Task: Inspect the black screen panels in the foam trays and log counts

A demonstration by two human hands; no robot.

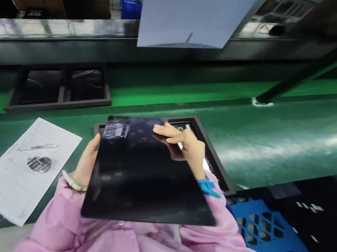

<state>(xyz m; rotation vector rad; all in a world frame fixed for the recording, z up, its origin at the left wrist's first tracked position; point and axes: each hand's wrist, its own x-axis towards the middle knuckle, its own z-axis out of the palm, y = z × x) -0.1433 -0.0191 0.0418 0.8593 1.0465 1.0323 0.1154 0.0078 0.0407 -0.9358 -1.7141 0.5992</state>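
A glossy black flat panel (141,177), like a tablet screen, is tilted in front of my chest. My left hand (88,160) grips its left edge, with the fingers partly hidden behind it. At the upper right edge, my right hand (187,142) holds the panel with fingers lying over its front face. Behind and below the panel lies a dark frame tray (213,153) on the green bench, mostly covered; some circuit parts show inside it near my right hand. A pale band circles my left wrist and a blue strap (208,186) my right.
On the left lies a paper sheet (11,180) with a pen (39,147) and a round silver counter (39,164). A two-section black tray (62,102) sits on the green strip beyond. A white sheet (197,6) hangs above; a blue crate (268,229) stands lower right.
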